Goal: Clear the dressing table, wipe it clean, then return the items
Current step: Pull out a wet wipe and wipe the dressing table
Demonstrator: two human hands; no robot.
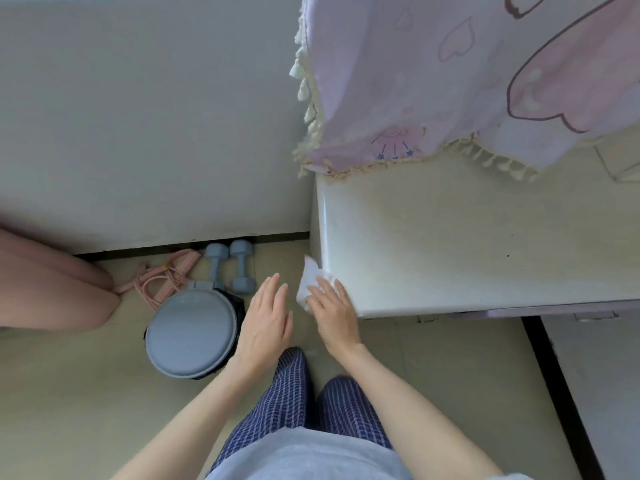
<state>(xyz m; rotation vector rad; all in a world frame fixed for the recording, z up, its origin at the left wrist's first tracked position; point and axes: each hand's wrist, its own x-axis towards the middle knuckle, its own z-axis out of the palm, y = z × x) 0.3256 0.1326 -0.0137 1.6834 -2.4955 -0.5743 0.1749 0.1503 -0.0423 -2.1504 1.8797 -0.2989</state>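
Dumbbells beside round grey lid — floor.

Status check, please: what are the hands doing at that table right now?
Right hand pressing white wipe on table corner. Left hand open, empty. Tabletop bare. Bin on floor below.

Two hands are being seen: one left hand and one right hand. One white wipe is being counted at the corner of one dressing table. One pink tasselled cloth is being shown draped over its back. On the floor, two grey dumbbells, one round grey lidded bin and one bundle of pink hangers are being counted.
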